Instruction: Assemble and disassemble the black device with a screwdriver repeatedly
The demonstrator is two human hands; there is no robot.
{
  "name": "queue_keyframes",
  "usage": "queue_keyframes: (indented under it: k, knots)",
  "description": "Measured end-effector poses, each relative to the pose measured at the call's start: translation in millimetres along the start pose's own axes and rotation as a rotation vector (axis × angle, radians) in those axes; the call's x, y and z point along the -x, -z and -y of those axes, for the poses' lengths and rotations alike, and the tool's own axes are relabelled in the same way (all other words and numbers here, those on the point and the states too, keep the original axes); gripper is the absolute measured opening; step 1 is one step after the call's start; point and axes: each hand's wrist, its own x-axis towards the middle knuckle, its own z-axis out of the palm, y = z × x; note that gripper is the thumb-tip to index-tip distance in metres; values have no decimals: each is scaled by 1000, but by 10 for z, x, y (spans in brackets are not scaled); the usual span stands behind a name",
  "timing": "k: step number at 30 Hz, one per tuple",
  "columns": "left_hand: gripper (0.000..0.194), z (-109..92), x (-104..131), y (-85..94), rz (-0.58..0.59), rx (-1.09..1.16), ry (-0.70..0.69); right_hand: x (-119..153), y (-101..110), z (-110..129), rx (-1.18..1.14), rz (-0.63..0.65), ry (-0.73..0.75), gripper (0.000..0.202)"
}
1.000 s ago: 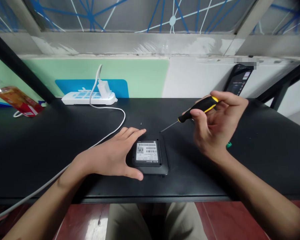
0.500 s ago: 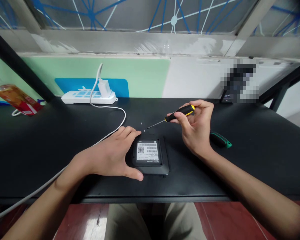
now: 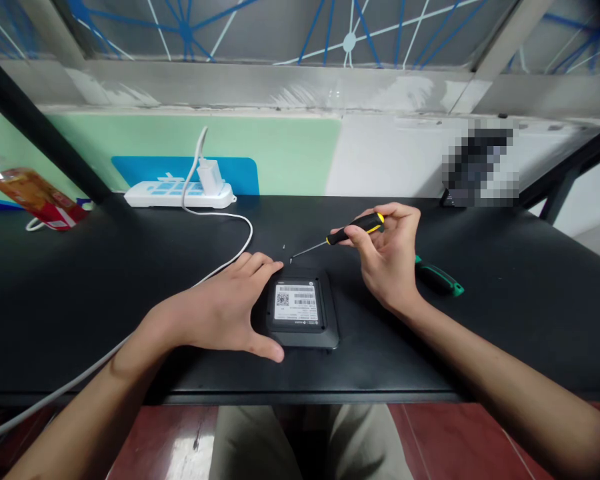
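Note:
A flat black electronic device (image 3: pixel 331 313) lies on the table, a white label (image 3: pixel 296 305) with a QR code and barcodes facing up. My left hand (image 3: pixel 220 307) braces it from the left, thumb by the near edge and fingertips by the far corner. My right hand (image 3: pixel 387 257) grips a black-and-yellow screwdriver (image 3: pixel 355 229), its thin shaft slanting down to the left. The screwdriver's tip is beside a small screw (image 3: pixel 291 261) just beyond the device; whether they touch I cannot tell. Another tiny screw (image 3: pixel 284 247) lies slightly farther back.
A green-and-black handle (image 3: pixel 439 277) lies right of my right hand, partly hidden by it. At the back stands a white power strip (image 3: pixel 180 195) with a plugged-in charger (image 3: pixel 209 177). Its white cable (image 3: pixel 249 233) runs behind my left hand. A drink bottle (image 3: pixel 35 197) leans at far left.
My right hand has moved slightly left and down, bringing the screwdriver's tip to the nearer screw. My left hand keeps its place at the device.

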Motion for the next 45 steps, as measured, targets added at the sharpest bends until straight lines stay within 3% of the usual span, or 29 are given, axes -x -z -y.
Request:
queue_keyframes:
  k: [4,11,20,37,45]
  knots:
    - [115,-28,-7,20,21,-17,23,-74,47,88,-26,-97,-28,45]
    - [110,-28,-36,31,-22,-29,66,-208,185,101,-244,-213,-251,46]
    - [107,-11,-36,23,-36,-55,117,-126,132,121,-248,-86,-367,39]
    - [108,-13,-41,24,-42,-72,117,-83,104,203,-155,41,-370,43]
    - [107,-17,-34,29,-41,-57,105,-39,91,297,-24,53,-166,37]
